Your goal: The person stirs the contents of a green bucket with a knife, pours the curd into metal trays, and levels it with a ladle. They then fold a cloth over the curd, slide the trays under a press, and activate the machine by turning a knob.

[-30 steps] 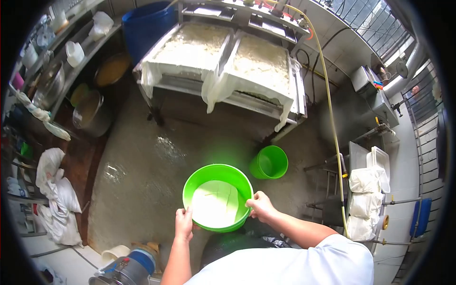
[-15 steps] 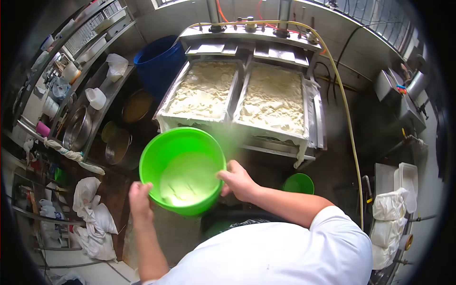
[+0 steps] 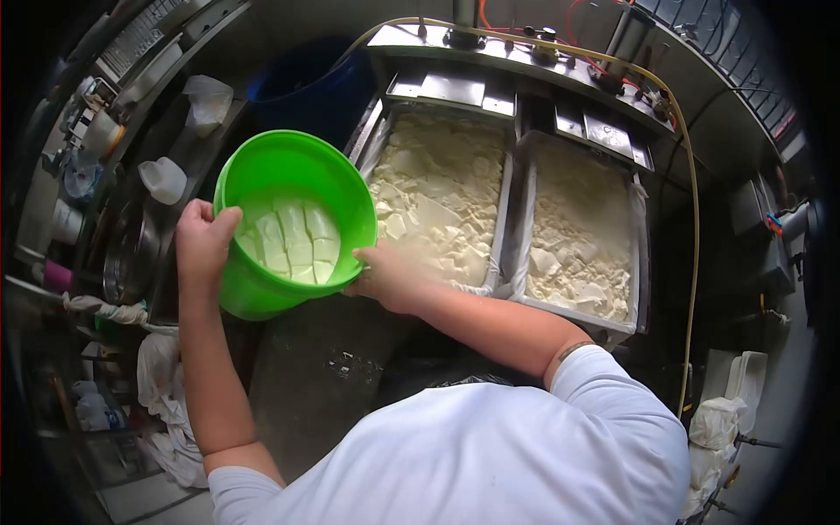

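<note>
Between my hands is a green bucket (image 3: 241,293), tilted, with white cut blocks (image 3: 296,241) inside. My left hand (image 3: 206,238) grips its rim on the left, thumb over the edge. On the right side of the rim, my right hand (image 3: 385,276) is closed, partly blurred. Just beyond and to the right stands a cloth-lined tray of pale curd pieces (image 3: 437,197). A second such tray of curd (image 3: 582,236) lies further right, separated from the first by a metal edge.
A blue barrel (image 3: 306,96) stands behind the bucket. Shelves on the left hold a white jug (image 3: 164,180) and a metal bowl (image 3: 131,254). A yellow hose (image 3: 693,262) hangs at the right, near white wrapped bundles (image 3: 716,424). White sacks (image 3: 159,376) sit lower left.
Both hands have lifted the green bucket up and left, closer to the trays, and tilted it more. The view has moved toward the trays, and the second green bucket is no longer visible.
</note>
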A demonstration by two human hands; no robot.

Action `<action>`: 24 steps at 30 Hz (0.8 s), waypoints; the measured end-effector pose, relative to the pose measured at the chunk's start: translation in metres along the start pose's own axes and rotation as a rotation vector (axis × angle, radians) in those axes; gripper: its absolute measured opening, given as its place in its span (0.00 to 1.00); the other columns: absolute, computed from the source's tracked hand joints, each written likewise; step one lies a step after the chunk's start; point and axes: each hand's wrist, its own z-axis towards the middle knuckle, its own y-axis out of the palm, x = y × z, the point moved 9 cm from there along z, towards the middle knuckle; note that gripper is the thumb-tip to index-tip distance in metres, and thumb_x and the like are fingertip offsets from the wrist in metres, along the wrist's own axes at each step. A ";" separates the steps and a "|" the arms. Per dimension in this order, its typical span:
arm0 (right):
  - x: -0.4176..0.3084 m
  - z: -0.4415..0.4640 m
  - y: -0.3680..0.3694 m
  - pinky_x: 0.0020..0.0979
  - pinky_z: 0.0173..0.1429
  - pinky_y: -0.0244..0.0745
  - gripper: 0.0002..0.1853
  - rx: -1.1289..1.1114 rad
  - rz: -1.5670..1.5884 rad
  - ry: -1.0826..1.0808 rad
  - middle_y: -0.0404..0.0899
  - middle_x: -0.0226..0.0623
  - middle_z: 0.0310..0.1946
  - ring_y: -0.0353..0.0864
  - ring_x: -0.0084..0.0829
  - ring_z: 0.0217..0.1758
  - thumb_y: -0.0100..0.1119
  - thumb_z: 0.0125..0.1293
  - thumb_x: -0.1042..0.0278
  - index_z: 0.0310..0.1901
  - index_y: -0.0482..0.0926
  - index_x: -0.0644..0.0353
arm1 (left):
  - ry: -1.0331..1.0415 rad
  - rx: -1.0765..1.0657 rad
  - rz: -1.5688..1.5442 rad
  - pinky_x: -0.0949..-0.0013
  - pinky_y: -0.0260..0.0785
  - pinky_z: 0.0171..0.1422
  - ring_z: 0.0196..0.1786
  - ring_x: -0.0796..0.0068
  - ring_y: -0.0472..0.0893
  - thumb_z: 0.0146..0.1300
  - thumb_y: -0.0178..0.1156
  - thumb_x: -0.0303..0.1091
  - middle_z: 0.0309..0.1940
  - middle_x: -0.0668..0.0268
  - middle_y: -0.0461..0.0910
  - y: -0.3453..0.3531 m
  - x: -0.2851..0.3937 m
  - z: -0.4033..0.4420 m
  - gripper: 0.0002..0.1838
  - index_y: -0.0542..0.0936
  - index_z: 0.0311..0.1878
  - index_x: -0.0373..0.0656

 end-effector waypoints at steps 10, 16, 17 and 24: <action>-0.081 0.099 -0.032 0.50 0.56 0.85 0.24 -0.072 -0.602 -0.363 0.77 0.43 0.62 0.83 0.43 0.58 0.48 0.71 0.72 0.69 0.67 0.55 | 0.104 -0.074 0.211 0.60 0.70 0.36 0.27 0.69 0.72 0.55 0.67 0.40 0.23 0.62 0.72 0.129 0.003 0.148 0.17 0.71 0.28 0.38; -0.058 0.117 -0.052 0.48 0.54 0.85 0.21 0.135 0.193 -0.130 0.77 0.39 0.61 0.81 0.40 0.58 0.55 0.73 0.66 0.66 0.72 0.54 | 0.142 -0.085 0.468 0.52 0.73 0.47 0.35 0.53 0.81 0.59 0.62 0.47 0.29 0.53 0.79 0.178 0.042 0.177 0.19 0.73 0.35 0.38; -0.056 0.117 -0.051 0.47 0.52 0.85 0.20 0.183 0.198 -0.149 0.78 0.38 0.59 0.81 0.39 0.56 0.56 0.74 0.64 0.65 0.73 0.54 | 0.143 -0.092 0.530 0.50 0.73 0.48 0.37 0.49 0.82 0.60 0.61 0.49 0.30 0.51 0.80 0.182 0.045 0.178 0.20 0.73 0.36 0.38; -0.039 0.108 -0.042 0.41 0.40 0.86 0.16 0.254 0.333 0.091 0.79 0.41 0.44 0.82 0.39 0.41 0.55 0.72 0.64 0.58 0.75 0.57 | 0.181 -0.118 0.639 0.46 0.75 0.56 0.51 0.39 0.84 0.63 0.60 0.49 0.43 0.42 0.85 0.209 0.079 0.153 0.25 0.77 0.50 0.35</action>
